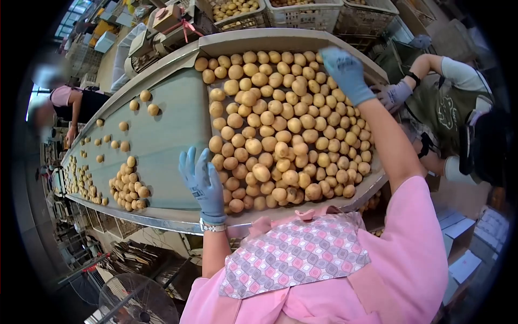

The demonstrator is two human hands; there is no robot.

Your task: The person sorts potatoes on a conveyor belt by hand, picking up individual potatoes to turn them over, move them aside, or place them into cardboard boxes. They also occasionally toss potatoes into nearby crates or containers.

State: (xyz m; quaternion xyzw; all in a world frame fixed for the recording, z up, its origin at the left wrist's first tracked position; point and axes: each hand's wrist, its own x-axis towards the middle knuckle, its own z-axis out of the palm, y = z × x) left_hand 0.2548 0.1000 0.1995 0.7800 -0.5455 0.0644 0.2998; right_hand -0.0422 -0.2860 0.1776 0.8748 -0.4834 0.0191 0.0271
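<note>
Many round yellow-brown potatoes (267, 117) cover the tray at the end of a green conveyor belt (172, 127). My left hand (204, 181), in a blue glove, is over the belt's near end, beside the potatoes at the tray's left side. Its fingers are spread and hold nothing. At the far right corner of the tray, my right hand (343, 67), also gloved in blue, reaches over the potatoes by the rim. Its fingertips are blurred, so I cannot make out whether they hold anything.
A co-worker's gloved hand (395, 95) rests near the tray's right rim (373, 70). Another person (75, 102) stands at the far left by the belt. More potatoes (128, 186) lie in a cluster on the belt. Crates (305, 17) stand behind the tray, a fan (137, 302) below left.
</note>
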